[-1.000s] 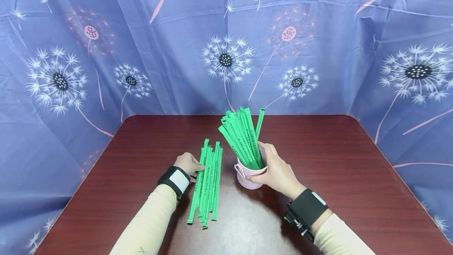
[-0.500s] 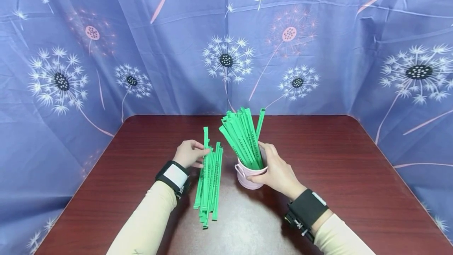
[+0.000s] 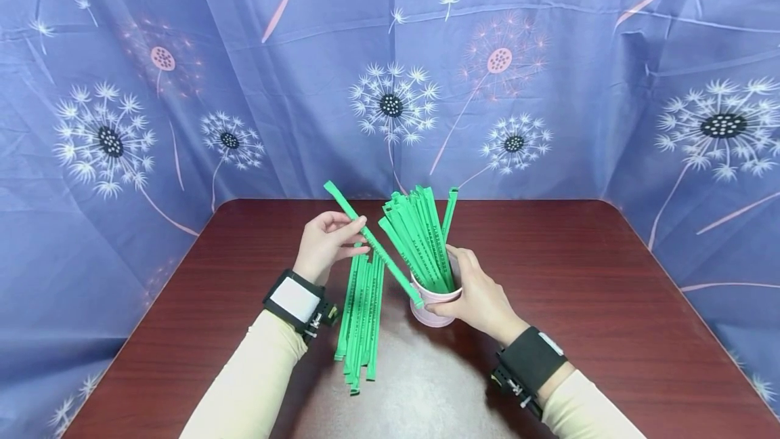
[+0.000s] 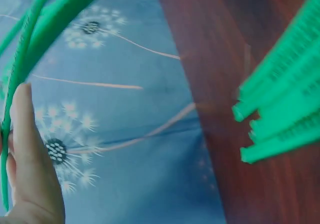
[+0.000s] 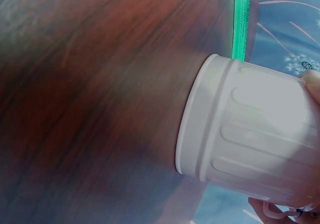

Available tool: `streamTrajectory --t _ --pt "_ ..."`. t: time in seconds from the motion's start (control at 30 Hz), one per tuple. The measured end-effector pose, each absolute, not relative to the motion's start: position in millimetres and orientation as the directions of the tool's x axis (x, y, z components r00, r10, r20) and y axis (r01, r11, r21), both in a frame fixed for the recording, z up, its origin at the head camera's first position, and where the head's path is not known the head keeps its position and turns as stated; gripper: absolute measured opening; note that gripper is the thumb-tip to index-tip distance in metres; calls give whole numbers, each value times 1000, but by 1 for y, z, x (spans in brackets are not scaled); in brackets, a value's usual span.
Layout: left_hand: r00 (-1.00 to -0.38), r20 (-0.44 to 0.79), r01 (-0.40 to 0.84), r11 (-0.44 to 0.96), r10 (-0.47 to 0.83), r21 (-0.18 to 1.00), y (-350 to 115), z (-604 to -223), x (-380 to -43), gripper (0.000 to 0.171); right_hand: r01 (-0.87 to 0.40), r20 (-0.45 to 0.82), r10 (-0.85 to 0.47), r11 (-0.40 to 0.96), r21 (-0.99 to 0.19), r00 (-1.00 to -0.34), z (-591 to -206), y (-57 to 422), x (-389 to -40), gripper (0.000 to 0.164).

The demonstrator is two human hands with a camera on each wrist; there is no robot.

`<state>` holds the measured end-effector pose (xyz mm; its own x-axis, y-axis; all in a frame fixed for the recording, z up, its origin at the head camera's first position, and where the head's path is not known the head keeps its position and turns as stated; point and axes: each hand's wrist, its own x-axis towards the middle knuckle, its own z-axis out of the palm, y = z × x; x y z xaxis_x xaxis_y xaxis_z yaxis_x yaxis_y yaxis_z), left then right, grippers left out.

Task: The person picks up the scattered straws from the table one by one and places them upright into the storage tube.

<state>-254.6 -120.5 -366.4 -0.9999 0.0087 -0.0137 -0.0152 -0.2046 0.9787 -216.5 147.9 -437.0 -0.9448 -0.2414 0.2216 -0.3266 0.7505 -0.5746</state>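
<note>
My left hand [image 3: 329, 241] pinches one green paper-wrapped straw [image 3: 380, 249] between thumb and fingers, raised and slanting down to the right. Its lower end overlaps the near left side of a small pale pink bucket [image 3: 431, 316] in the head view. In the left wrist view the thumb [image 4: 31, 149] lies along the pinched straw [image 4: 15, 91]. Around the bucket's right side my right hand [image 3: 484, 297] grips near the rim. A thick bunch of wrapped straws [image 3: 420, 239] stands in the bucket, fanned to the left, with one leaning right.
A loose pile of wrapped straws [image 3: 361, 324] lies lengthwise on the dark red wooden table [image 3: 579, 256], left of the bucket. Behind the table and along its sides hangs a blue dandelion-print cloth [image 3: 305, 120].
My left hand has lifted one straw off the pile, moved up, and tilted it so its lower end swings right toward the bucket. The right hand still holds the bucket in place.
</note>
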Motion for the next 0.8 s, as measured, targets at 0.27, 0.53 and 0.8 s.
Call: streamTrajectory --t 0.27,0.53,0.8 --pt "-997 68 71 -259 -23 963 -113 -355 -248 14 -326 226 -237 749 -577 -945 -437 147 -216 105" --pt "-985 138 160 -275 -99 948 -109 -352 -246 14 -327 224 -239 749 -576 -945 -437 147 -217 105" --pt "-974 213 219 -76 -79 973 -97 -361 -244 17 -319 220 -232 753 -576 -947 -438 147 -217 105"
